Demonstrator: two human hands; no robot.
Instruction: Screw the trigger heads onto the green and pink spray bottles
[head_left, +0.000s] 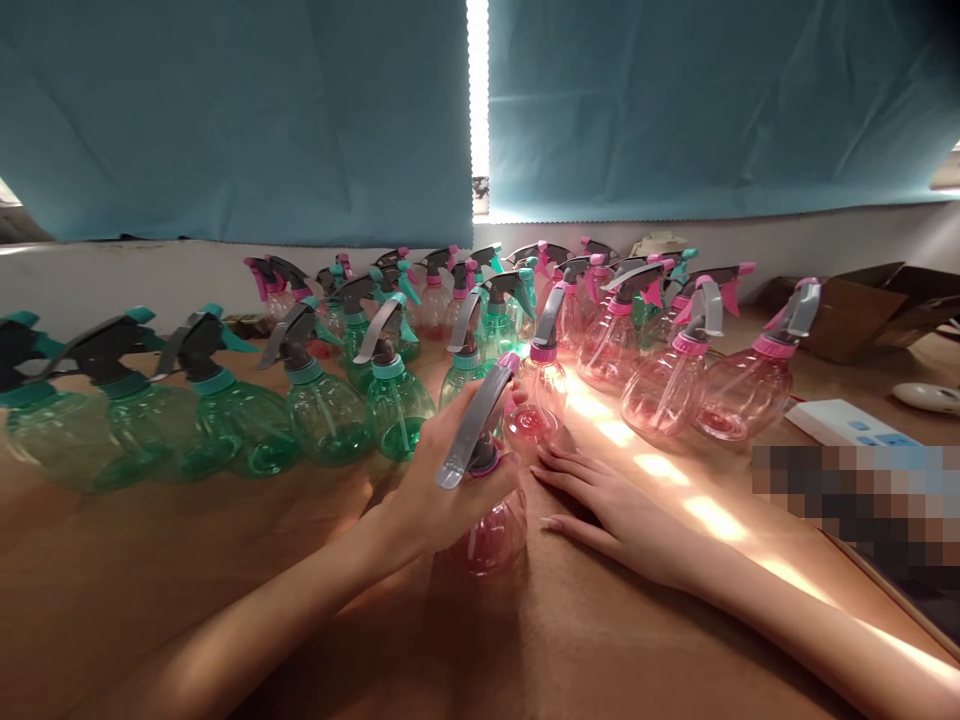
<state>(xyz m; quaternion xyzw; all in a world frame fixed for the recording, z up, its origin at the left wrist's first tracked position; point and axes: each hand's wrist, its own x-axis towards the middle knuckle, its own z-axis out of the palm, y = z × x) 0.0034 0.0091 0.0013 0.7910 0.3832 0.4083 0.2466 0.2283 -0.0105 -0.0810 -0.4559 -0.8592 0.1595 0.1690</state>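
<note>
My left hand [435, 490] is wrapped round the neck of a pink spray bottle [491, 540] with a grey-and-pink trigger head. That bottle stands at the middle front of the table, and the fingers partly hide it. To its right, my right hand [615, 505] lies palm down on the tabletop, fingers stretched out and holding nothing. Just beyond those fingertips stands another pink spray bottle [534, 410]. Green spray bottles [326, 415] line up on the left, and more pink spray bottles [664, 395] stand on the right.
Behind the front bottles, several more pink and green ones crowd the back of the wooden table [360, 640]. Blue curtains [240, 120] hang beyond. At right are an open cardboard box [847, 315], a white computer mouse [926, 398], a white-and-blue box [855, 425] and a blurred patch.
</note>
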